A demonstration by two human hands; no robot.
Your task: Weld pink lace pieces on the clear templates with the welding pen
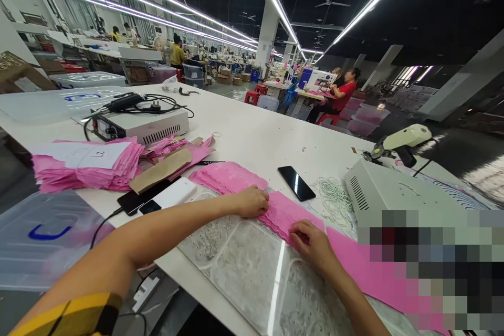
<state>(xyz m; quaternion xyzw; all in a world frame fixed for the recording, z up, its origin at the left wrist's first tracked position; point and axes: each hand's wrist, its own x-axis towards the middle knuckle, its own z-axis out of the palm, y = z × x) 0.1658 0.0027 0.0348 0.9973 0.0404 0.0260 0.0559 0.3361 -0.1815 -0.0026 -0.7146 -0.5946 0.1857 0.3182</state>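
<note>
A strip of pink lace fabric [289, 209] with a scalloped edge lies across a clear-topped grey patterned mat [248, 254]. My left hand [252, 202] is closed at the strip's left end, its fingertips curled on the cloth. Farther right, my right hand [311, 241] pinches the near scalloped edge between thumb and fingers. Left of my left hand lies a stack of pink lace pieces [228, 176]. A smooth pink sheet [354, 260] runs from beside my right hand toward the lower right, where blurring hides part of it.
Beyond the strip lie a black phone [296, 182] and tangled pale cord [334, 197]. A machine [389, 184] stands right. At left are a pink bundle [90, 165] with a paper label, a white power bank [173, 192] and a control box [153, 125] with cables.
</note>
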